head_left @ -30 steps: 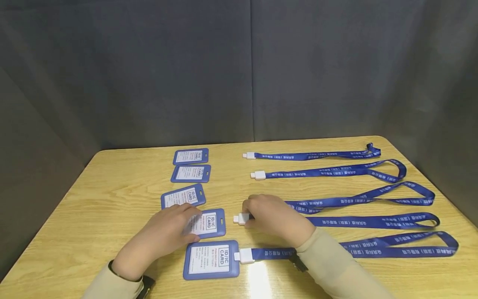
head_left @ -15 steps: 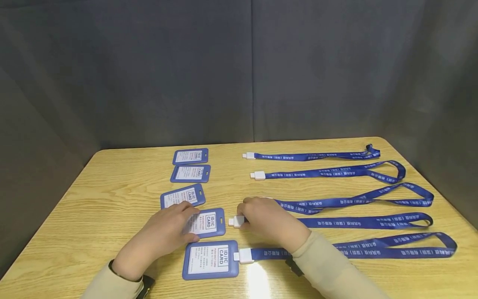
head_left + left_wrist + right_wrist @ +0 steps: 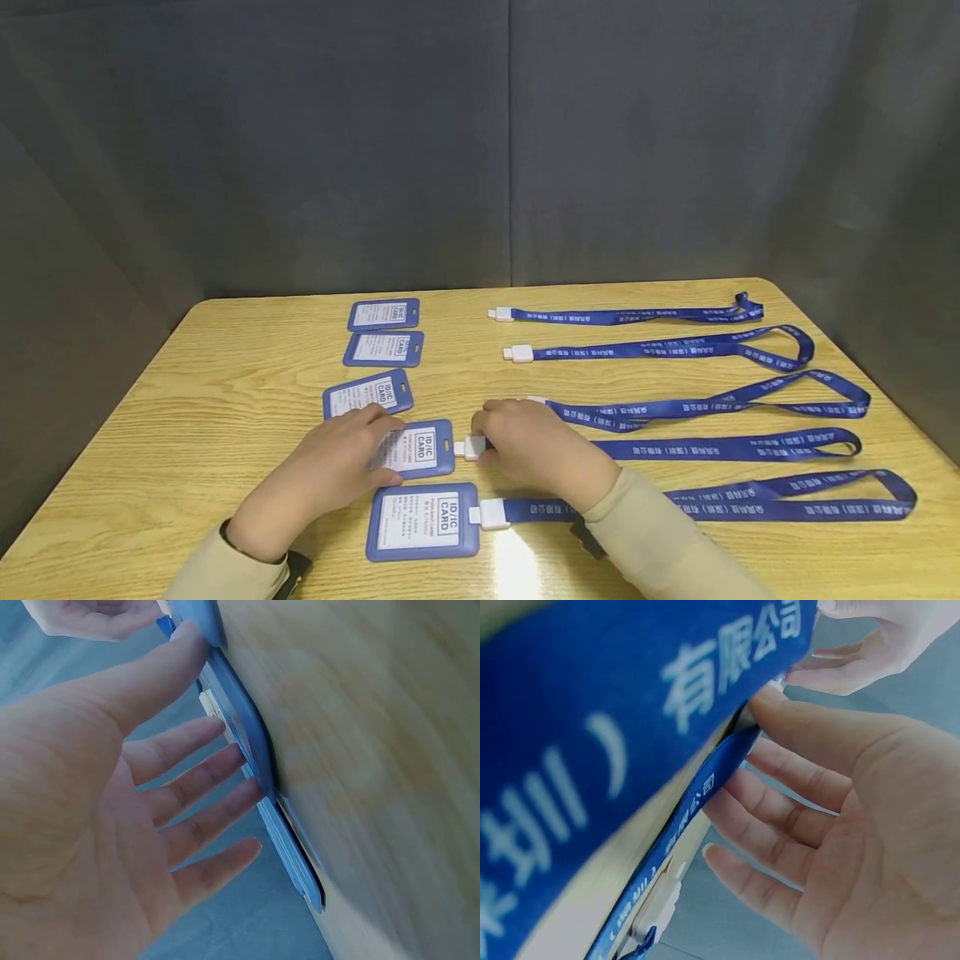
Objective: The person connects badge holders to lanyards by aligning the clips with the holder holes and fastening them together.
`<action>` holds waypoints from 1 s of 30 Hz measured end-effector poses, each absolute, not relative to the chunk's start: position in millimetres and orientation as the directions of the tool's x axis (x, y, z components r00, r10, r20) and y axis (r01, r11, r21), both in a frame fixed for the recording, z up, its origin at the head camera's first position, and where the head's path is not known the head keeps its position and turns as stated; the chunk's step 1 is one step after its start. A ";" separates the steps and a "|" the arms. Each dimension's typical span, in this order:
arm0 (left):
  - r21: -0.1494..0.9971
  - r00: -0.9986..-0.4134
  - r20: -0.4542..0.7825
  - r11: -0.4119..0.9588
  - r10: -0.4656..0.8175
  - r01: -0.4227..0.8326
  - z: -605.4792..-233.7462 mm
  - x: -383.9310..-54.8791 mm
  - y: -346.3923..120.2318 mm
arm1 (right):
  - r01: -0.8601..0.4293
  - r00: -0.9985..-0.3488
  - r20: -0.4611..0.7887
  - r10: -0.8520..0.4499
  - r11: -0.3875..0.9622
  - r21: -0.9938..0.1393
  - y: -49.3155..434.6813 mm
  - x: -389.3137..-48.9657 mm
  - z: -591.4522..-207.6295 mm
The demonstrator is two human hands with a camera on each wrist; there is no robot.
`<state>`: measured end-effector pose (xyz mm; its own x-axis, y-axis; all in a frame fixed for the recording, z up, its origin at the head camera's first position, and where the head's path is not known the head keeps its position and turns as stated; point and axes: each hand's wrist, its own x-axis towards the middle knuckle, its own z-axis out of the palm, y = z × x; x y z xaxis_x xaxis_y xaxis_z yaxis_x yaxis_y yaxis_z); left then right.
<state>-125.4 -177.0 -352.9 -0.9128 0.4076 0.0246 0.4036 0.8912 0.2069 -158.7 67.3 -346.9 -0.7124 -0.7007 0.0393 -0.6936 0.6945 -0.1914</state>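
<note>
A blue ID card holder (image 3: pixel 426 450) lies flat, its slotted end facing right. My left hand (image 3: pixel 318 467) grips it across its long edges, thumb at the near edge and fingers at the far edge; the hand covers its left end. My right hand (image 3: pixel 543 442) pinches a blue lanyard (image 3: pixel 675 449) just behind its white clip (image 3: pixel 474 447). The clip's narrow tip stands right at the holder's slotted end. In the right wrist view, the thumb and fingers of the right hand (image 3: pixel 870 802) close on the strap.
Nearest me, another card holder (image 3: pixel 422 523) has a lanyard clip (image 3: pixel 493 513) at its slot. Farther back lie a tilted card holder (image 3: pixel 369 395) and two more. Several lanyards, one with its clip (image 3: pixel 519 353) pointing left, stretch along the right of the wooden table (image 3: pixel 187 400).
My right hand has slid left with the lanyard, bringing its white clip from a gap away up to the card holder's slotted end. My left hand has stayed in place.
</note>
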 end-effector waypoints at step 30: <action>0.284 -0.907 0.021 0.867 0.421 0.409 -354.0 -126.9 -173.5 | -0.711 -0.700 0.056 -0.712 0.689 -0.139 63.0 -170.0 -348.0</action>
